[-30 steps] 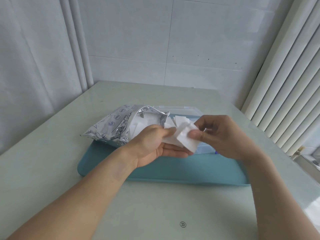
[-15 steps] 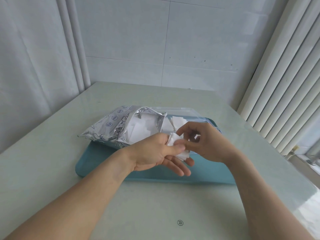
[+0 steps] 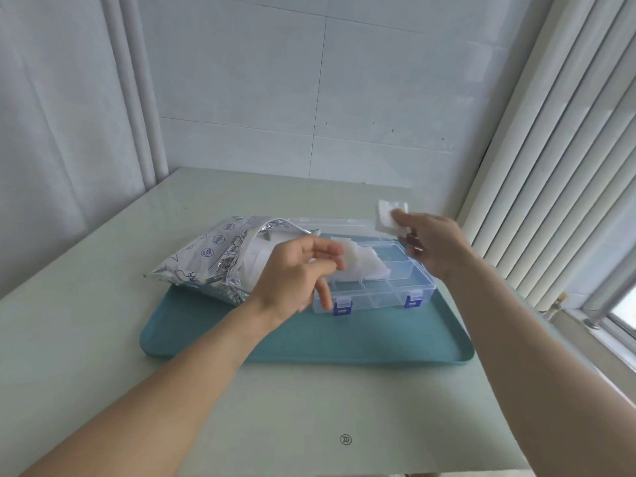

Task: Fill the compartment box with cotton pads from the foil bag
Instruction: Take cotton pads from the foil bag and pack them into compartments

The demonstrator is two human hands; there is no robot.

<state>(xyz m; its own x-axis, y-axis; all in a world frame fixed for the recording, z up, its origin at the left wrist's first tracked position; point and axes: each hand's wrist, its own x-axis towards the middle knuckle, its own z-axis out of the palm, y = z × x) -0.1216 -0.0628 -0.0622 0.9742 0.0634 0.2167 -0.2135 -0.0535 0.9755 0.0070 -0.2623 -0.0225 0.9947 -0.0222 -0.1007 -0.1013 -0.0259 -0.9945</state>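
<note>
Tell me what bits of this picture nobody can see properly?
All in the head view:
- Left end of the compartment box: hidden by the left hand.
- Inside the foil bag: shadowed; its pads cannot be counted.
- Printing on the bag: too small to read.
- Cotton pad in the right hand: blurred, so one pad or several is unclear.
- Both elbows: cut off by the bottom edge.

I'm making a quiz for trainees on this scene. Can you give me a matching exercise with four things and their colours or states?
Things:
1. foil bag
2. tray
3. compartment box
4. right hand

States:
A. teal, under the box
B. pinches one cotton pad
C. silver, mouth open
D. clear, with blue latches

Pairs: 1-C, 2-A, 3-D, 4-B
</note>
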